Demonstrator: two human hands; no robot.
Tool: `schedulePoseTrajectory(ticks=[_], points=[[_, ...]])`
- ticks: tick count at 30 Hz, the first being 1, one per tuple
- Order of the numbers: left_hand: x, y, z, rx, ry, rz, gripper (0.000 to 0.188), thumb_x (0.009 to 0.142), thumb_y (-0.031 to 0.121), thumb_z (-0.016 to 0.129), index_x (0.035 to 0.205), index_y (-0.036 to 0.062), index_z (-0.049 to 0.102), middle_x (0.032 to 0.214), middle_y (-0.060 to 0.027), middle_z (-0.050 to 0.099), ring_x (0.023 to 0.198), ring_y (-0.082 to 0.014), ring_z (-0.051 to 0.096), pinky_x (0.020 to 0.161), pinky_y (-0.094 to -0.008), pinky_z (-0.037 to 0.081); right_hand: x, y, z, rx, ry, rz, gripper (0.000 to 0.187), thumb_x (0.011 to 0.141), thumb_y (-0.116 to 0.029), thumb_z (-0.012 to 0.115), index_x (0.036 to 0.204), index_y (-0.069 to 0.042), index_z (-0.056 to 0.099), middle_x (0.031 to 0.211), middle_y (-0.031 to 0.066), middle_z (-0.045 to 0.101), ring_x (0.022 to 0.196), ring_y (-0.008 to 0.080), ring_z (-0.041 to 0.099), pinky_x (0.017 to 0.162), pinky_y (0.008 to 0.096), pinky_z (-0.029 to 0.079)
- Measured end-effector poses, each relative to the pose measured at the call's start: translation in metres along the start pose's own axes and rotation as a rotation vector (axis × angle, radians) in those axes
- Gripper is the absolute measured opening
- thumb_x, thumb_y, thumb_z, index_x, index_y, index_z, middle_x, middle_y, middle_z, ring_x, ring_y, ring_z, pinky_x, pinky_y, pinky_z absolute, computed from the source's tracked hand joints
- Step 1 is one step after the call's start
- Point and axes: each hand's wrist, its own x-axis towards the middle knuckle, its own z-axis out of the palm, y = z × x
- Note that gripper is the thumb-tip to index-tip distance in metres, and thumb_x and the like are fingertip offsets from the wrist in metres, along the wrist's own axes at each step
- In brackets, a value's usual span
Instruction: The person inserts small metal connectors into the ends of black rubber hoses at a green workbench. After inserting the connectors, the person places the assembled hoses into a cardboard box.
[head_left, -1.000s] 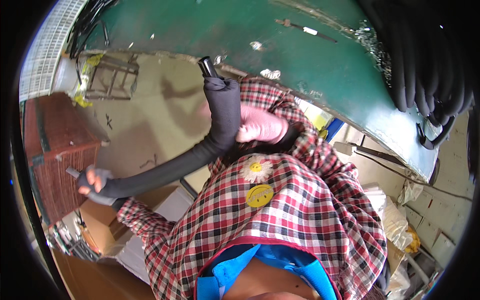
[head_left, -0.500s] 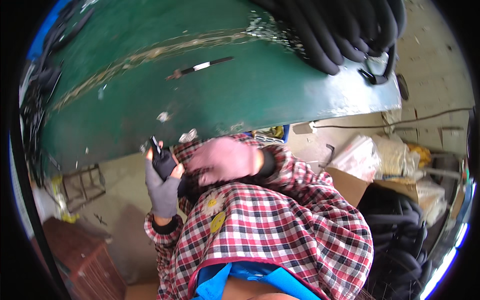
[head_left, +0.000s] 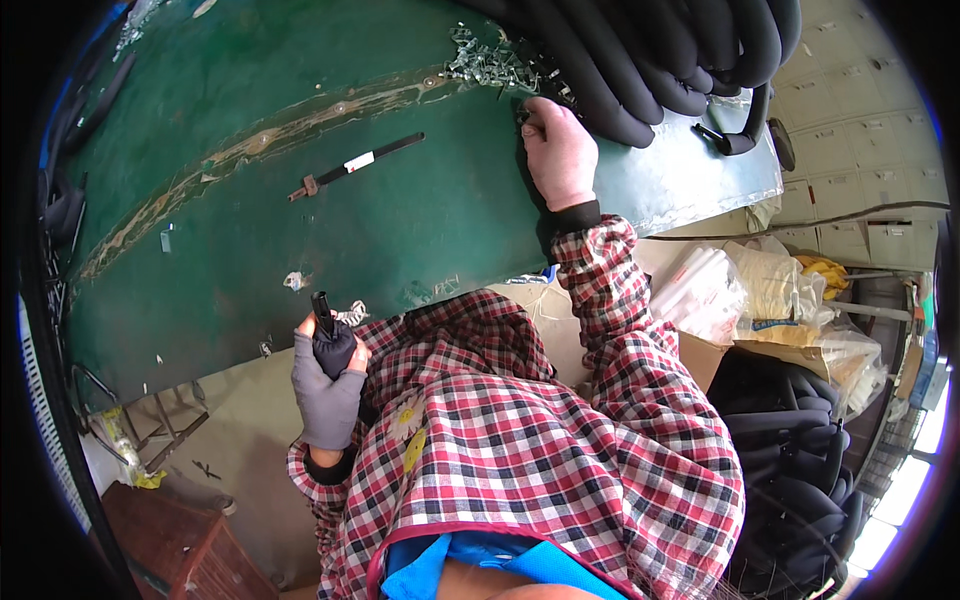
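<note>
My left hand [head_left: 328, 390], in a grey glove with bare fingertips, is closed around the end of a black padded tube [head_left: 334, 345] close to the table's near edge. A short, shiny black tip [head_left: 320, 303] sticks up out of the grip. Farther right, my right hand [head_left: 560, 155] in a pink glove rests over the green table [head_left: 400, 215]. Its fingers are curled together, and what they pinch, if anything, is too small to tell. Just beyond it lies a heap of small metal clips [head_left: 485, 62], beside a pile of thick black foam tubes [head_left: 620, 80].
A tool with a dark strip and white label [head_left: 358, 162] lies mid-table. Clear plastic bags [head_left: 700, 290] and cartons stand on the floor at right, above more black tubes [head_left: 785, 430]. A brown wooden cabinet [head_left: 170, 545] and a metal frame [head_left: 165, 430] are at lower left.
My right hand has left the spot beside my left hand and reached out to the far right, next to the clips. My left hand keeps hold of the black tube.
</note>
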Motion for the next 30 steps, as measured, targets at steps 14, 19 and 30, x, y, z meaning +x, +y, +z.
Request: schedulePoseTrajectory(ticks=[14,19,30], points=[[0.014,0.027,-0.001,-0.318,0.238,0.050,0.044,0.084,-0.009,0.061,0.125,0.0028,0.049,0.105,-0.0138,0.067,0.080,-0.0154,0.065,0.074,-0.0274,0.052,-0.111,-0.179,0.031,0.835,-0.225,-0.588,0.038,0.067,0.006,0.072,0.101,-0.008,0.064,0.087,0.0086,0.066,0.077,0.0304,0.066,0.065,0.0366,0.053],[0.017,0.020,0.002,-0.388,0.370,0.062,0.047,0.083,-0.011,0.066,0.125,0.0032,0.050,0.100,-0.0077,0.066,0.087,-0.0127,0.064,0.080,-0.0274,0.056,-0.120,-0.201,0.036,0.985,-0.346,-0.437,0.030,0.075,0.004,0.073,0.102,-0.006,0.064,0.093,0.0073,0.066,0.079,0.0231,0.068,0.068,0.0327,0.055],[0.011,0.013,-0.003,0.103,0.288,0.128,0.050,0.078,0.003,0.078,0.123,0.0030,0.057,0.105,-0.0076,0.067,0.096,-0.0168,0.066,0.087,-0.0312,0.053,-0.122,-0.181,0.028,1.415,-1.178,0.463,0.056,0.092,-0.050,0.070,0.118,-0.001,0.066,0.099,0.0009,0.065,0.093,0.0113,0.061,0.087,0.0284,0.051]])
